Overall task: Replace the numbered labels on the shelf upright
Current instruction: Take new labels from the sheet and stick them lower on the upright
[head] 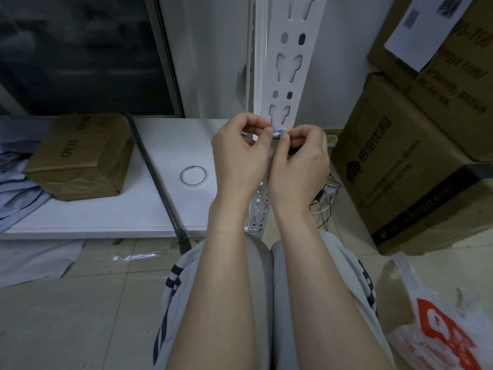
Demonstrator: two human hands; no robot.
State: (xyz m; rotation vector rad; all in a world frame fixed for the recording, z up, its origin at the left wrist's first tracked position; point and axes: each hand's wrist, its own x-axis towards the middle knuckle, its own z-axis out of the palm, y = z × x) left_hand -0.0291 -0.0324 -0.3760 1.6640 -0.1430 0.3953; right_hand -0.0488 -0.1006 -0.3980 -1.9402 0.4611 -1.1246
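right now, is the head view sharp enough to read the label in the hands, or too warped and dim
Head view: dim, flat light; the wide lens skews the shelf upright and tilts the cardboard boxes at right; the label is a blue-white sliver pinched by the left hand and right hand, its number unreadable.

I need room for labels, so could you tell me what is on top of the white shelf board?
A brown cardboard box, a tape roll and a dark pole lie on the board; the left hand, pinching the label, covers its right end.
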